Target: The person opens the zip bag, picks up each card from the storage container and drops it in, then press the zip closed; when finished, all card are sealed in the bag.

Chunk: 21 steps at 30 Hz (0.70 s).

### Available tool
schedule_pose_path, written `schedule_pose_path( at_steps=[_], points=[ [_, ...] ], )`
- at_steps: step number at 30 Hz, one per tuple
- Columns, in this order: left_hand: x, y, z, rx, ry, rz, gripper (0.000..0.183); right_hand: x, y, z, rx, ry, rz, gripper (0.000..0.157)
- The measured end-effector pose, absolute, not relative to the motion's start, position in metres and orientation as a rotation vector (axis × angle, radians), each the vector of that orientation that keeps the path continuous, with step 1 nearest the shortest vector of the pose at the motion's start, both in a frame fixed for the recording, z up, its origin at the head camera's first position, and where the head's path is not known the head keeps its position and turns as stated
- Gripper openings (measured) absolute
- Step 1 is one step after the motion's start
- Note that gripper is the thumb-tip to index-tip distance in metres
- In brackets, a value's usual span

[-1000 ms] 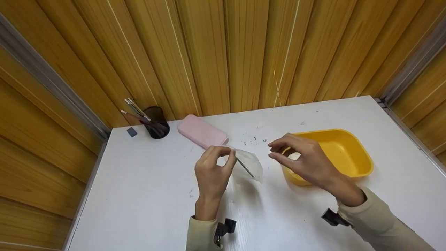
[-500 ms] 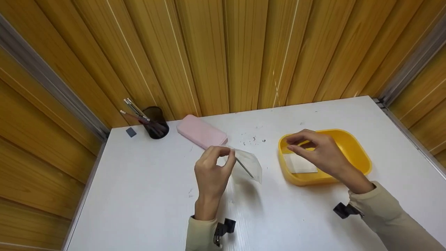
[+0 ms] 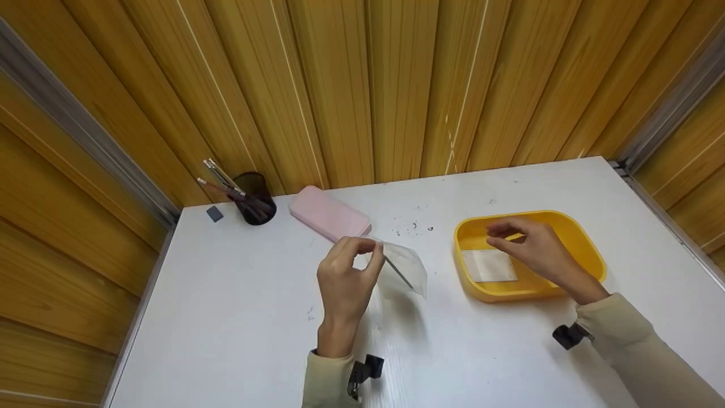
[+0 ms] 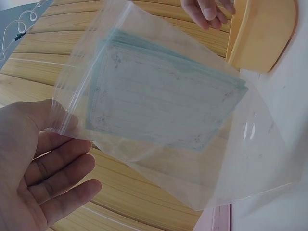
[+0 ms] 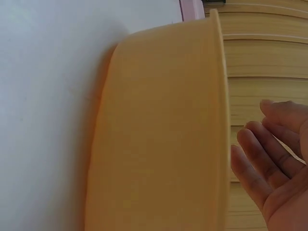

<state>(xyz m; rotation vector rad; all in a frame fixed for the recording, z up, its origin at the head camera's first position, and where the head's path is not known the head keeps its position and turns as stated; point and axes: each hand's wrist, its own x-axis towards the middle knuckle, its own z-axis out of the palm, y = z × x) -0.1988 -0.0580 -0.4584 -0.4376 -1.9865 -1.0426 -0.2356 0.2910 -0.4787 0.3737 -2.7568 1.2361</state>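
Observation:
My left hand (image 3: 346, 280) pinches the top corner of a clear zip-lock bag (image 4: 260, 144) between thumb and forefinger and holds it up above the table. Inside the bag, seen in the left wrist view, is a small stack of pale cards (image 4: 159, 96) with blue-green edges. Over the yellow plastic basin (image 3: 481, 292) hovers my right hand (image 3: 535, 249), its fingers loosely bent with nothing between them. A flat whitish rectangle (image 3: 490, 266), like paper or card, lies on the basin's left floor. In the right wrist view, the basin's side wall (image 5: 159, 125) fills the middle.
A pink case (image 3: 328, 212) lies behind the bag on the white table (image 3: 238, 317). At the back left stand a dark pen cup (image 3: 257, 201) with pencils and a small dark block (image 3: 214, 214). Wood-patterned panels (image 3: 396, 85) rise behind the table.
My right hand has moved right, away from the bag and over the basin, uncovering the whitish rectangle inside. The left hand and the bag have stayed in place.

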Motion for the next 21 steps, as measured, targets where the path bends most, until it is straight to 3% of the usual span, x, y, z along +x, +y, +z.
schedule_pose_path(
  at_steps=[8, 21],
  points=[
    [-0.198, -0.059, -0.458, -0.435, -1.986, -1.040, 0.013, -0.243, 0.307, -0.496, 0.319, -2.832, 1.205, 0.030],
    [-0.198, -0.059, -0.458, -0.433, -1.990, -1.051, 0.014, -0.245, 0.321, -0.509, 0.254, -3.003, 1.215, 0.043]
  ],
)
